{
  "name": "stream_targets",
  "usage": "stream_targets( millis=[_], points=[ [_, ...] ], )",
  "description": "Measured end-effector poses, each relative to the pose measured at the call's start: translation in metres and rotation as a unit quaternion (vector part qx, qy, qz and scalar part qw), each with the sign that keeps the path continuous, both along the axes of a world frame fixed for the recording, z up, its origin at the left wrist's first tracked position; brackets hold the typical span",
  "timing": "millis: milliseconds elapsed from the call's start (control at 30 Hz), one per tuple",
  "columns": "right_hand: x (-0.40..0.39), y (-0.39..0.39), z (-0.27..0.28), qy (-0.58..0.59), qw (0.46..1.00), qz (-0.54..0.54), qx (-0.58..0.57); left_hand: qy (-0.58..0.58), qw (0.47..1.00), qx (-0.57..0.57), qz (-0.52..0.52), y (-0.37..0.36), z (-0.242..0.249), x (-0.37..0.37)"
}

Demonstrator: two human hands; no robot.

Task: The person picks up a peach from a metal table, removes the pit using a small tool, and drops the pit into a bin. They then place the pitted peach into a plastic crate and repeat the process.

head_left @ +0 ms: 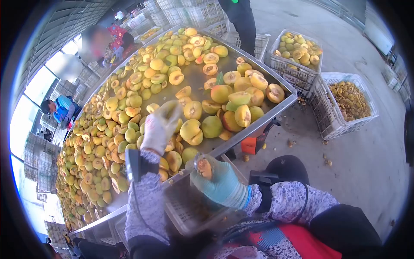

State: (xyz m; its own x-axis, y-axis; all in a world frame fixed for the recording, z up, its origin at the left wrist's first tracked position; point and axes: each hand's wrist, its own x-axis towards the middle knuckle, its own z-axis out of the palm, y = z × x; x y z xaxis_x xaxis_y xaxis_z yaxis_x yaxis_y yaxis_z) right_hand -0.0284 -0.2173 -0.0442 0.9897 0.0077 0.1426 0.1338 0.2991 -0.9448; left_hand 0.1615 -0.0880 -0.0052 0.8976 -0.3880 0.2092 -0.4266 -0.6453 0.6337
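The right hand (in a teal glove) has its fingers curled around a peach half over the near crate. The left hand, fingers blurred, so I cannot tell their spread, reaches over the worktop; whole peaches lie just right of it, nearer that hand.

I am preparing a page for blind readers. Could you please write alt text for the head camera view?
A person's gloved left hand reaches over a long metal table piled with halved peaches, while the gloved right hand holds a peach half and a looped tool over a crate. Two more crates stand on the floor; other people work at the far side.
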Motion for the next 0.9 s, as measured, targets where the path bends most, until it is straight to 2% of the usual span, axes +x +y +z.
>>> stream_targets(
  millis=[33, 67, 100, 133, 233, 267, 333, 400, 467, 500, 533, 600, 667, 700, 733, 800, 867, 900],
  points=[
    [0.001, -0.004, 0.003, -0.018, 0.999, -0.025, -0.043, -0.01, 0.998, -0.029, -0.059, -0.009, -0.011, 0.013],
    [0.001, -0.008, 0.005, -0.037, 0.994, -0.052, -0.085, -0.013, 0.998, -0.029, -0.061, -0.027, -0.007, 0.018],
    [0.002, -0.01, 0.005, -0.053, 0.992, -0.071, -0.087, -0.024, 0.997, 0.06, -0.045, -0.05, -0.005, 0.021],
    [0.001, -0.011, 0.007, -0.055, 0.992, -0.075, -0.087, -0.035, 0.988, 0.147, -0.029, -0.07, -0.003, 0.025],
    [-0.001, -0.019, 0.012, -0.053, 0.991, -0.113, -0.056, -0.015, 0.981, 0.19, -0.026, -0.108, -0.013, 0.049],
    [-0.001, -0.022, 0.014, -0.033, 0.994, -0.095, -0.051, -0.015, 0.984, 0.157, -0.083, -0.117, -0.024, 0.053],
    [-0.001, -0.029, 0.015, -0.014, 0.996, -0.081, -0.047, -0.039, 0.959, 0.266, -0.087, -0.134, -0.046, 0.061],
    [0.0, -0.033, 0.014, -0.012, 0.996, -0.084, -0.011, -0.084, 0.963, 0.24, -0.091, -0.137, -0.055, 0.068],
    [0.002, -0.036, 0.011, -0.035, 0.995, -0.095, -0.004, 0.057, 0.991, 0.038, -0.114, -0.127, -0.065, 0.08],
    [0.002, -0.038, 0.01, -0.057, 0.993, -0.101, -0.001, 0.217, 0.968, -0.097, -0.078, -0.128, -0.022, 0.042],
    [0.001, -0.039, 0.012, -0.058, 0.993, -0.101, 0.002, 0.121, 0.973, -0.157, -0.118, -0.113, -0.034, 0.049],
    [-0.001, -0.041, 0.018, -0.004, 0.995, -0.077, 0.058, 0.22, 0.907, -0.328, -0.149, -0.092, -0.006, 0.023],
    [-0.002, -0.041, 0.024, 0.001, 0.995, -0.073, 0.06, 0.259, 0.826, -0.473, -0.166, -0.065, -0.002, 0.014],
    [-0.003, -0.04, 0.027, 0.008, 0.995, -0.076, 0.06, 0.274, 0.791, -0.519, -0.173, -0.061, 0.013, -0.008],
    [-0.004, -0.038, 0.028, 0.004, 0.996, -0.068, 0.064, 0.267, 0.795, -0.518, -0.169, -0.051, 0.016, -0.017],
    [-0.006, -0.033, 0.026, 0.008, 0.995, -0.068, 0.069, 0.305, 0.714, -0.578, -0.252, -0.036, 0.021, -0.034],
    [-0.009, -0.028, 0.024, -0.004, 0.996, -0.076, 0.05, 0.307, 0.714, -0.574, -0.259, -0.035, 0.023, -0.043],
    [-0.011, -0.026, 0.026, -0.012, 0.996, -0.075, 0.051, 0.297, 0.737, -0.558, -0.238, -0.039, 0.025, -0.045]
  ],
)
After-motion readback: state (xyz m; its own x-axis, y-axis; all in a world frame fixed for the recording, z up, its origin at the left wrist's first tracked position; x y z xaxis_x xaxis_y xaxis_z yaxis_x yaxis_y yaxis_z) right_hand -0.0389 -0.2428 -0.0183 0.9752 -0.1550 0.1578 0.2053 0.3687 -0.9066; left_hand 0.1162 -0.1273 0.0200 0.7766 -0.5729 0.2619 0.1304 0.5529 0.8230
